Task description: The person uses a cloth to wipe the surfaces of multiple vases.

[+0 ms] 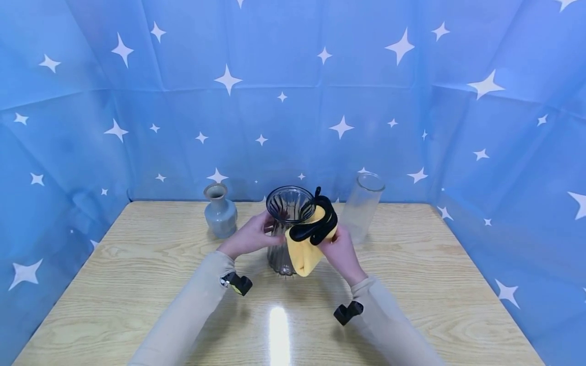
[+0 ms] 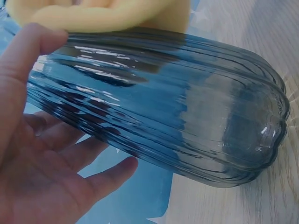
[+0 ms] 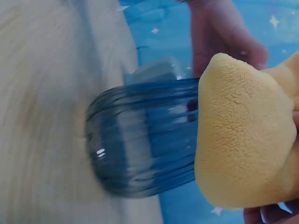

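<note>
A clear ribbed glass vase [image 1: 278, 254] with a flared rim stands tilted slightly in the middle of the table. My left hand [image 1: 253, 235] grips its left side, the thumb on the near face and the fingers spread around the back. In my right hand [image 1: 342, 251] is a soft yellow cloth [image 3: 243, 140], bunched up, with looping black edging [image 1: 327, 218] on top. The cloth lies against the vase's right side, just under the rim, and covers part of the glass. In the left wrist view the vase's scalloped base [image 2: 261, 126] shows close over the wood.
A small grey-blue ceramic vase [image 1: 221, 216] stands to the left of my left hand. Behind my right hand is a tall, straight frosted glass vase [image 1: 363, 208]. Blue star-patterned curtains [image 1: 293, 112] enclose the wooden table [image 1: 151, 274] at the back and sides.
</note>
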Action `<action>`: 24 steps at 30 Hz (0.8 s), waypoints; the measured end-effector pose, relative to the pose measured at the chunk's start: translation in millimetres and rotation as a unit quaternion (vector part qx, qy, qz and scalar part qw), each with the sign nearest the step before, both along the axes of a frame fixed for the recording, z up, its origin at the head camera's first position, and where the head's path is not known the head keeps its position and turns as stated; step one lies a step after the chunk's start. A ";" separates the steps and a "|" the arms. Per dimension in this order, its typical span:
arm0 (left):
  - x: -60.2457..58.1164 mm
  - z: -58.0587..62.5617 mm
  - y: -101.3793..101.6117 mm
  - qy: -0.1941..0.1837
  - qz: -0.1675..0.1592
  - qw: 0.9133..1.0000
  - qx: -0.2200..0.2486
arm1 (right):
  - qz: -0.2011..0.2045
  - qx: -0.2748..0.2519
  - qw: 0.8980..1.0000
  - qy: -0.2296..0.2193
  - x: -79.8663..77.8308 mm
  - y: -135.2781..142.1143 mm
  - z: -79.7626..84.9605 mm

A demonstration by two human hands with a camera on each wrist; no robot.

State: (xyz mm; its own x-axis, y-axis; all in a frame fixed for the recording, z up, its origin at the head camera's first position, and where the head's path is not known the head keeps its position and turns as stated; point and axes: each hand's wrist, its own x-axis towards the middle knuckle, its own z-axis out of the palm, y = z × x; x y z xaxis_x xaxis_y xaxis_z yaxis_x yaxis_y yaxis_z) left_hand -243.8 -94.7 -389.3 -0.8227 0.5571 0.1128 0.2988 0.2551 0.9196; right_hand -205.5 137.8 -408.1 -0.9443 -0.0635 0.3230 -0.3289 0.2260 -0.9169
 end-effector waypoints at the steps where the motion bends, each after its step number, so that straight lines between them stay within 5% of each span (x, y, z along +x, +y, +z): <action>1: 0.1 0.4 0.0 0.001 0.000 1.000 -0.001 | 0.000 0.005 1.000 -0.010 0.2 1.2 -3.6; 11: -1.4 2.4 0.1 -0.001 0.015 1.000 -0.023 | 0.002 0.091 0.993 -0.078 8.0 13.6 -40.3; 24: -4.2 2.7 -0.8 -0.007 -0.006 1.000 -0.014 | -0.007 0.164 0.986 -0.008 9.9 15.0 -58.0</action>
State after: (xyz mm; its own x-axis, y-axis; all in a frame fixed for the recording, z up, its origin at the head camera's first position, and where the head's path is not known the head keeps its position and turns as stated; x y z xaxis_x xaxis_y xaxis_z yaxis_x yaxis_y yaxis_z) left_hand -248.1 -95.5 -386.7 -0.8177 0.5692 0.0858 0.2889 0.2769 0.9164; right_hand -195.6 152.8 -466.1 -0.9506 -0.1484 0.2725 -0.3095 0.5166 -0.7984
